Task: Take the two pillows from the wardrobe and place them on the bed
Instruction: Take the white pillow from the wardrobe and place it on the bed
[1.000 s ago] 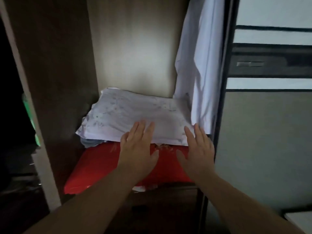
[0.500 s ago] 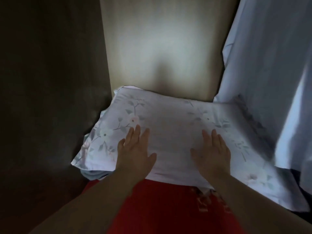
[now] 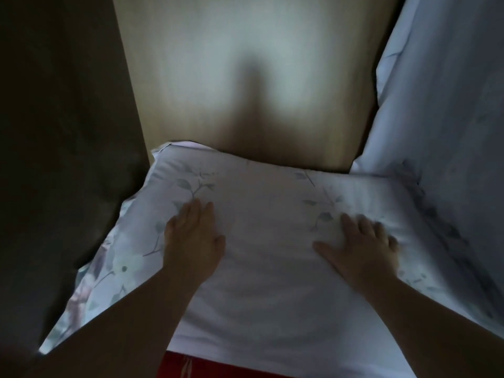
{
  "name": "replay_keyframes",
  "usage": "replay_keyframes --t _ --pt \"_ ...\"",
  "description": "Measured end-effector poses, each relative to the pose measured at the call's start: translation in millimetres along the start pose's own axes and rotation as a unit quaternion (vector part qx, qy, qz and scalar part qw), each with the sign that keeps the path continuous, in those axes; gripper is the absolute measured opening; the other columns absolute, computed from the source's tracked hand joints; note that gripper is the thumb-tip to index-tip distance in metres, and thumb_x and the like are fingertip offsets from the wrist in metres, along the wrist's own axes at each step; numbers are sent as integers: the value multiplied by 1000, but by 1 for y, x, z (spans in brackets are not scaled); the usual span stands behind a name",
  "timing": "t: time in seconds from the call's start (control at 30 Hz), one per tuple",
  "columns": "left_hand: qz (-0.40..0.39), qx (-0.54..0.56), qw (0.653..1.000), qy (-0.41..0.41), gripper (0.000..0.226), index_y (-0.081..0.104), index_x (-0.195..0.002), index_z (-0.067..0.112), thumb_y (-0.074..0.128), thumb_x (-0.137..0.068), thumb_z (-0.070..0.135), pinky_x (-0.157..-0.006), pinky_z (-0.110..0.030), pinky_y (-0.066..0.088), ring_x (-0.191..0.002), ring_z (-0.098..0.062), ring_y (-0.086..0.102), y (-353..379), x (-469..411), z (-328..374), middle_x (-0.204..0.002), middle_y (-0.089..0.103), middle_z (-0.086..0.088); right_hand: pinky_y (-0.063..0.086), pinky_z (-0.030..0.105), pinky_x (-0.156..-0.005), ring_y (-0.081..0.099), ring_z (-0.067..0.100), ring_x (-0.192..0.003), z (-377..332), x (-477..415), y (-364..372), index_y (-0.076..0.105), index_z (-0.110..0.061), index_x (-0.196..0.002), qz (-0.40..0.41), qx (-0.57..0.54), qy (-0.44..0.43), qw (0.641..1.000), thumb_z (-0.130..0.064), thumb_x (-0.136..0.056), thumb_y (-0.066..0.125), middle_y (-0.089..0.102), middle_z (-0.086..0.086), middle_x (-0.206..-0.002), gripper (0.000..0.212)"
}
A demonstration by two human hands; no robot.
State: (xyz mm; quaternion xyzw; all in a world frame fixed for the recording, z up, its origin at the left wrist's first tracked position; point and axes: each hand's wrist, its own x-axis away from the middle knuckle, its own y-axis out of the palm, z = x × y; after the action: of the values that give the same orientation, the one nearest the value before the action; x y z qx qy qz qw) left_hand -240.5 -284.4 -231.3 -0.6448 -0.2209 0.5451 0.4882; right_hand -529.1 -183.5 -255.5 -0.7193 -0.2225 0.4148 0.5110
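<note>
A white pillow (image 3: 267, 214) with a pale floral print lies on top of a red pillow (image 3: 196, 368) inside the wardrobe. Only a red strip of the lower pillow shows at the bottom edge. My left hand (image 3: 192, 238) lies palm-down on the left half of the white pillow, fingers together and pointing inward. On the pillow's right half, my right hand (image 3: 360, 246) presses down with its fingers spread and denting the fabric. Neither hand has closed around the pillow.
The dark wardrobe side panel (image 3: 62, 159) stands close on the left. The pale wooden back panel (image 3: 245, 83) is straight ahead. White hanging cloth (image 3: 441, 110) drapes down on the right, touching the pillow's right edge.
The view has closed in on the wardrobe shelf. Both hands have slid further onto the white pillow, and the right fingers now press into it. Most of the red pillow has dropped out of view.
</note>
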Motion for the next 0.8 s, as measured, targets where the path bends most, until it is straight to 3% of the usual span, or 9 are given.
replay_keyframes --t 0.17,0.27,0.37,0.43,0.53,0.6,0.7,0.8 --pt "-5 -48 999 11 74 21 -147 15 35 -87 56 -106 -45 21 -141 -26 23 27 4 -8 -154 28 -11 28 47 -106 34 29 -134 -3 -3 16 40 -29 -135 16 39 -14 999 -85 -70 20 47 3 -142 88" --pt "-12 -62 998 20 67 36 -142 12 40 -89 52 -103 -45 24 -134 -28 35 38 5 -7 -147 41 -12 31 45 -103 42 27 -128 -5 0 24 50 -25 -128 48 49 -32 997 -72 -82 28 56 4 -132 70" --pt "10 -71 996 44 44 59 -120 12 44 -89 39 -92 -44 33 -116 -29 51 39 -2 -5 -125 61 -10 37 42 -98 56 27 -114 -7 1 25 65 -19 -112 89 15 -40 995 -46 -91 40 67 6 -115 43" --pt "6 -83 993 80 28 68 -96 12 46 -82 25 -83 -42 39 -97 -30 59 34 -7 -5 -99 69 -10 43 39 -91 62 29 -101 -9 1 22 69 -18 -100 82 19 -30 996 -38 -93 39 72 8 -100 37" --pt "22 -72 992 99 13 64 -67 9 51 -67 9 -70 -43 47 -71 -32 61 25 -11 -5 -68 66 -13 48 39 -76 66 34 -88 -8 -2 16 65 -16 -95 58 3 -3 998 -40 -96 33 71 13 -92 40" --pt "50 -59 994 76 6 58 -64 8 53 -68 6 -65 -43 46 -65 -33 60 16 -9 -4 -65 62 -14 48 40 -70 65 37 -84 -7 0 8 61 -13 -89 76 -51 11 996 -40 -96 35 69 18 -91 39" --pt "79 -24 994 65 19 52 -64 9 50 -82 14 -61 -41 43 -62 -33 58 1 -5 -9 -65 59 -16 45 41 -64 61 41 -76 -8 11 -7 59 -5 -76 150 -122 -1 981 -34 -96 38 65 23 -81 41" --pt "111 22 989 93 31 50 -58 8 39 -82 24 -53 -40 43 -51 -34 54 -31 -1 -15 -55 55 -18 44 44 -62 57 42 -71 -13 24 -28 57 1 -70 196 -176 -16 965 -31 -91 40 60 27 -74 41"
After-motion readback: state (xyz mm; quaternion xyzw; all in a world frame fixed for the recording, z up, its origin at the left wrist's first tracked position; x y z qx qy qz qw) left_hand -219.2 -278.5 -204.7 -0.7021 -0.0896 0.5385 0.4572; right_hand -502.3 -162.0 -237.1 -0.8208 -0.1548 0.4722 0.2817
